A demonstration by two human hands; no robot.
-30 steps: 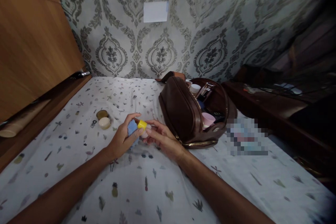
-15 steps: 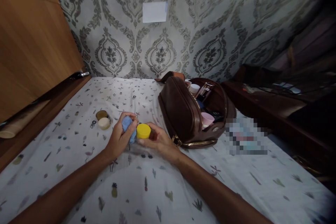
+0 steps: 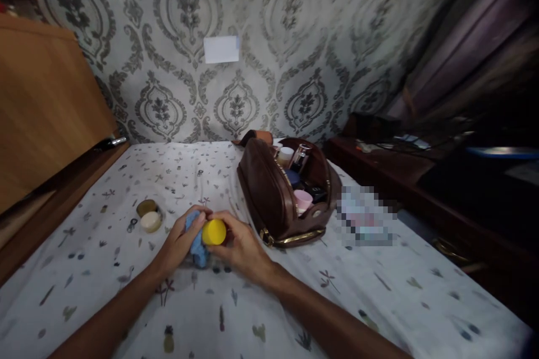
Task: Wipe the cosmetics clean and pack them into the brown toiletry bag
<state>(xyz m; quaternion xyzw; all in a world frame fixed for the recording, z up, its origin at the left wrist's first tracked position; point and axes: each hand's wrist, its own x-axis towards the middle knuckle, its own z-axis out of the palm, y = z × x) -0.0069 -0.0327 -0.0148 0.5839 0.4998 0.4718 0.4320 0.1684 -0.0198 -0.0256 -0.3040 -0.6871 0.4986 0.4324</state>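
Note:
My left hand [image 3: 180, 240] is closed around a blue cloth [image 3: 197, 248], bunched up and hanging a little below the fingers. My right hand [image 3: 241, 242] grips a small round yellow jar [image 3: 214, 231] by its side, the smooth yellow face tilted toward me. Cloth and jar meet between the two hands, touching. Left of them on the sheet lie a cream-coloured round piece [image 3: 150, 222] and an olive-brown round lid [image 3: 146, 207], side by side. To the right stands an unzipped brown leather cosmetic bag [image 3: 265, 193].
Inside the bag are a pink-topped jar [image 3: 302, 199], a white-lidded jar [image 3: 285, 155] and dark items. A blurred-out packet [image 3: 366, 216] lies right of it on the patterned sheet [image 3: 227, 314]. A wooden panel [image 3: 46, 112] borders the left; a dark ledge [image 3: 379, 179] runs along the right.
The yellow jar has tipped, showing more of its round face, and the cloth now presses against its left side. The camera view has shifted up and to the right.

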